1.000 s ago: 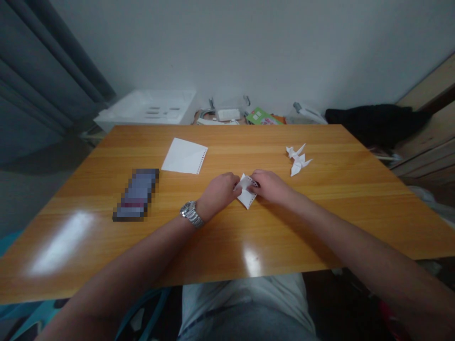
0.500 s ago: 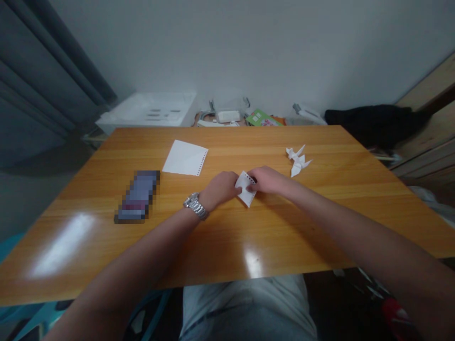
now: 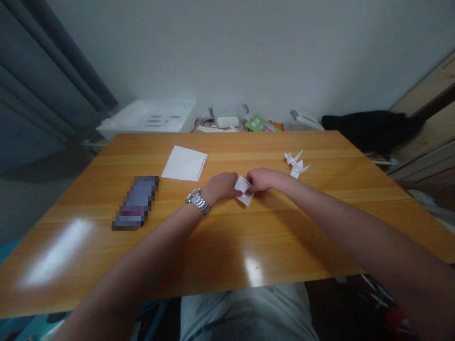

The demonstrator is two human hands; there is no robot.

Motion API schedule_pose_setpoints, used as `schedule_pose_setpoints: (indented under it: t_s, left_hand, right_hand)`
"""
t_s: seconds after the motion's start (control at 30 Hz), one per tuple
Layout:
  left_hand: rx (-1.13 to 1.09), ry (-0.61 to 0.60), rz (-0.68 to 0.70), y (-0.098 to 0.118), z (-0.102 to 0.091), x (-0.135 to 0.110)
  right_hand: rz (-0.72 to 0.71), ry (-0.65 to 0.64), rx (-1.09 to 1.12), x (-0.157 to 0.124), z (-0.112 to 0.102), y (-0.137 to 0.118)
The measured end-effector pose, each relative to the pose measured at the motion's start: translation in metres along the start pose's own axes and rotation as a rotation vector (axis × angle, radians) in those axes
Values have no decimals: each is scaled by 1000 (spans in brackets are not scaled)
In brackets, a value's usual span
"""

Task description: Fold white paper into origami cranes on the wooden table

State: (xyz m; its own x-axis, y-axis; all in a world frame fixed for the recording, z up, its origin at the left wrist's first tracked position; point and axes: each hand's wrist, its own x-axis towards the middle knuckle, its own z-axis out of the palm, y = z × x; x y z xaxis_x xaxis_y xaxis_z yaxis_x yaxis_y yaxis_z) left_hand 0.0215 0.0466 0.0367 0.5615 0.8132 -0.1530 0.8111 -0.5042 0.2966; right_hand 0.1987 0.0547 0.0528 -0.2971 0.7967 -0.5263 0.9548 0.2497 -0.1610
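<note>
Between my hands is a small folded piece of white paper [image 3: 243, 198], diamond-shaped, with punched holes along its upper right edge. My left hand [image 3: 222, 186] pinches its left side, the thumb lying on the top face. On the opposite side my right hand [image 3: 263, 180] grips it, thumb also on top; the other fingers are mostly hidden behind the paper and knuckles. A silver watch sits on my left wrist. Farther back on the right lie white folded paper cranes [image 3: 296, 165], partly overlapping each other. A flat white sheet [image 3: 185, 163] with a perforated edge lies beyond my left hand.
A pixelated phone-like object [image 3: 137, 202] lies on the left of the wooden table [image 3: 213, 255]. Behind the far edge stand a white plastic tray [image 3: 149, 116], a green booklet [image 3: 261, 123] and cables. Dark cloth [image 3: 369, 123] lies at the back right.
The folded paper looks slightly smaller and flatter, with both thumbs closer together on it. The whole view has tipped a little, so the table sits lower. Both hands keep their hold.
</note>
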Motion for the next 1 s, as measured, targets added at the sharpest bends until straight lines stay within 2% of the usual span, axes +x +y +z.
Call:
schedule_pose_setpoints:
  t_s: [0.2,0.27,0.33,0.67,1.0]
  left_hand:
    - [-39,53,54,-11,0,13]
    - [-57,84,122,-15,3,19]
    - [-70,65,200,-19,5,25]
    - [-56,0,356,-24,3,38]
    - [12,27,262,-25,3,28]
  right_hand:
    - [54,-172,34,2,-14,-2]
    - [65,-201,47,3,-18,-4]
    - [74,-213,51,5,-20,-4]
    - [93,-196,52,5,-19,-5]
    - [73,-98,-85,-8,-17,-15]
